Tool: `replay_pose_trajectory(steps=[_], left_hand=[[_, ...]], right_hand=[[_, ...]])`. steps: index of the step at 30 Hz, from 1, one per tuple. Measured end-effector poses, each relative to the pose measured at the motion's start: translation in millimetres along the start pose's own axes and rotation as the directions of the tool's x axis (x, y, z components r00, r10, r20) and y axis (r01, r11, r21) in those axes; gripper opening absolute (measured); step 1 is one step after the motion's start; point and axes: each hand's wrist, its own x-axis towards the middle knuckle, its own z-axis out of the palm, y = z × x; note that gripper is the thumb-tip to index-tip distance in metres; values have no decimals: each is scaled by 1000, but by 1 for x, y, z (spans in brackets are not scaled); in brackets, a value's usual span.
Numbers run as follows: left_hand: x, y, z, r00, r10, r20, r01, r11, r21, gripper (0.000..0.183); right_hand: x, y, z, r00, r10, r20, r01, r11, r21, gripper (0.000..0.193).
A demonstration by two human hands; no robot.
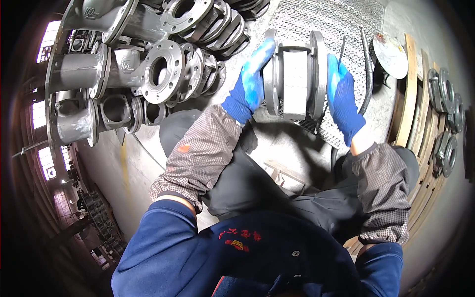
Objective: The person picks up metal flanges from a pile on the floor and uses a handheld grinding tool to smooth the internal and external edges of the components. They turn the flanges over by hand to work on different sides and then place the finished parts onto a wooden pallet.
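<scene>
Upright before me stands a grey flanged metal fitting (295, 81), two round flanges joined by bars with a pale, brightly lit middle. My left hand (252, 76), in a blue coated glove, is closed on the rim of its left flange. My right hand (341, 91), gloved alike, lies with its fingers along the outer side of the right flange, bracing the fitting from that side. Its fingertips are partly hard to make out against the patterned surface. A thin dark rod (342, 47) shows beside those fingertips; I cannot tell whether they touch it.
Grey flanged pipe castings (123, 67) are stacked at the left, close to my left forearm. Beneath the fitting is a textured metal sheet (329, 20). A black hose (367, 74) and a round pale-topped stand (391, 55) are to the right. Metal rings (448, 91) rest on a wooden pallet (420, 133).
</scene>
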Motion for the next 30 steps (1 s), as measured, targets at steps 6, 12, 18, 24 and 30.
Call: replay_pose_trajectory(steps=[6,12,18,24,30], left_hand=[[-13,-15,-16,998,23,67,-35,985,171,45],[27,-75,-69,980,192,-50,-180,967,183,45],[-26,-22,-18,840,464,280,-503,475,722,44],[-47,15,22,966,-236,-101,253,946,204,43],[-36,4,10,969,-241,-43,245,949,197,39]], right_hand=[[-27,14,3,997,62,-35,-56,987,152,39],[-30,20,7,990,140,-20,-126,938,324,37],[-42,16,-13,951,307,42,-291,841,457,35],[-48,9,-21,946,252,203,-296,926,233,38],[-37,14,-27,956,180,232,-228,954,196,31]])
